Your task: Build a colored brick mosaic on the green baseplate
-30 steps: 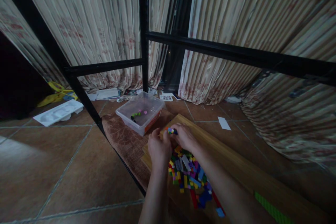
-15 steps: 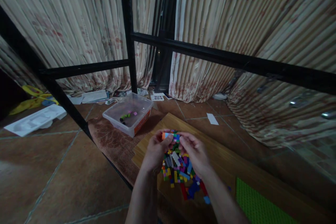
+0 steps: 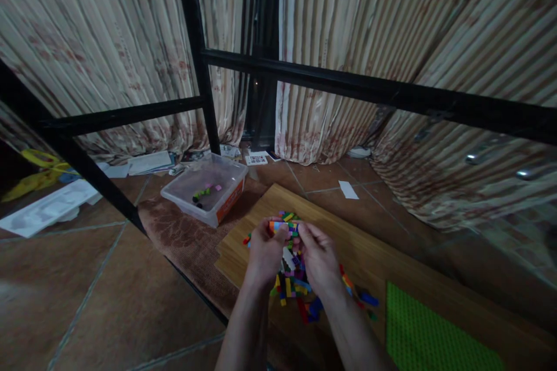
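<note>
A small multicoloured piece built of toy building bricks [image 3: 278,225] is held between my two hands above the wooden board. My left hand [image 3: 266,246] pinches its orange end, thumb on top. On the other end, the fingers of my right hand [image 3: 317,249] are closed at the blue and green bricks. Beneath and between my wrists lies a heap of loose toy bricks [image 3: 289,287] in many colours, partly hidden by my hands and forearms. A few blue, red and green bricks [image 3: 369,299] lie to the right of my right forearm.
A green studded baseplate [image 3: 435,330] lies on the wooden board [image 3: 278,200] at the right. Behind left, a clear plastic box [image 3: 204,185] with a few bricks stands on a brown cloth [image 3: 174,226]. Black metal bars [image 3: 348,84] cross before the curtains.
The camera view has shifted slightly, so more bricks show around my hands. Both hands still hold the brick piece, turned a little, at nearly the same place.
</note>
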The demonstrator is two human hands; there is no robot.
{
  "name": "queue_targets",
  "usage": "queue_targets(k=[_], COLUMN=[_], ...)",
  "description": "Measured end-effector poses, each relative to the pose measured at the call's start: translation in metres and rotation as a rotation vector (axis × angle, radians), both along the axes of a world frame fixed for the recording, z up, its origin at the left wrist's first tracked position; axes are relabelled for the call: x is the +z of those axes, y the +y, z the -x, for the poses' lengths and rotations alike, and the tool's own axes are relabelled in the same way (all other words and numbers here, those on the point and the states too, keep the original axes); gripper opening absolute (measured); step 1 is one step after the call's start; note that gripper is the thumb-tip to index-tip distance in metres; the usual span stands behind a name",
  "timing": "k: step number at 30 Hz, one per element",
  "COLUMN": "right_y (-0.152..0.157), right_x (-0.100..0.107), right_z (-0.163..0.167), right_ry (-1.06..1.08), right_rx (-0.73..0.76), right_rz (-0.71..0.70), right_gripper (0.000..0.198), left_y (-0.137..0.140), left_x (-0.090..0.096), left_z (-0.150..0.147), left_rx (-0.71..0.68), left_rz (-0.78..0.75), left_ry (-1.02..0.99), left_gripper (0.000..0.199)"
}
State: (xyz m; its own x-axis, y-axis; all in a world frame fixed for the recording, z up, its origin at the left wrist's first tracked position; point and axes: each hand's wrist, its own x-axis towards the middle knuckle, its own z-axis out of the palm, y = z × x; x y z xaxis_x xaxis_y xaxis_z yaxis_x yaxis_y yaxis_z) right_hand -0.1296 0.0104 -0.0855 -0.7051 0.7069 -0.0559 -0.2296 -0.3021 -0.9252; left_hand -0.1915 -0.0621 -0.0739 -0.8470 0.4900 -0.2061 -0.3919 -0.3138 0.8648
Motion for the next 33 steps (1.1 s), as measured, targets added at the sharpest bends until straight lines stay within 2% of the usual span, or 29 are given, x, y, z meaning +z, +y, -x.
queue_targets(k=[4, 7, 9, 13, 18, 21, 25, 27, 33], right_y=[0.0, 0.001, 0.001, -0.004, -0.009, -0.008, -0.005, -0.004, -0.01], right_x=[-0.002, -0.004, -0.005, -0.007, -0.011, -0.011, -0.005, -0.003, -0.007], right_z=[-0.001, -0.002, -0.002, 0.002, 0.006, 0.004, 0.001, 0.001, 0.005], right_ry=[0.112, 0.117, 0.083, 0.053, 0.061, 0.068, 0.084, 0.081, 0.071], right_rx=[-0.003, 0.008, -0.013, -0.097, -0.195, -0.191, -0.164, -0.16, -0.161], right_rz=[0.305, 0.409, 0.396, 0.258, 0.233, 0.275, 0.456, 0.491, 0.248], right_gripper=[0.016, 0.018, 0.023, 0.029, 0.032, 0.029, 0.023, 0.023, 0.029], left_y=[0.002, 0.004, 0.006, 0.008, 0.009, 0.009, 0.007, 0.007, 0.011], left_x=[0.003, 0.004, 0.004, 0.003, 0.001, 0.0, 0.0, -0.001, -0.002], left_z=[-0.005, -0.008, -0.009, -0.01, -0.011, -0.01, -0.009, -0.009, -0.009], left_rx=[-0.037, -0.096, -0.093, -0.049, -0.035, -0.059, -0.099, -0.11, -0.094], left_rz=[-0.017, 0.004, 0.046, 0.102, 0.06, 0.038, 0.067, 0.102, 0.143], left_ry=[-0.025, -0.019, 0.006, 0.058, 0.009, -0.02, -0.009, 0.012, 0.109], left_gripper=[0.031, 0.028, 0.026, 0.023, 0.027, 0.031, 0.029, 0.026, 0.025])
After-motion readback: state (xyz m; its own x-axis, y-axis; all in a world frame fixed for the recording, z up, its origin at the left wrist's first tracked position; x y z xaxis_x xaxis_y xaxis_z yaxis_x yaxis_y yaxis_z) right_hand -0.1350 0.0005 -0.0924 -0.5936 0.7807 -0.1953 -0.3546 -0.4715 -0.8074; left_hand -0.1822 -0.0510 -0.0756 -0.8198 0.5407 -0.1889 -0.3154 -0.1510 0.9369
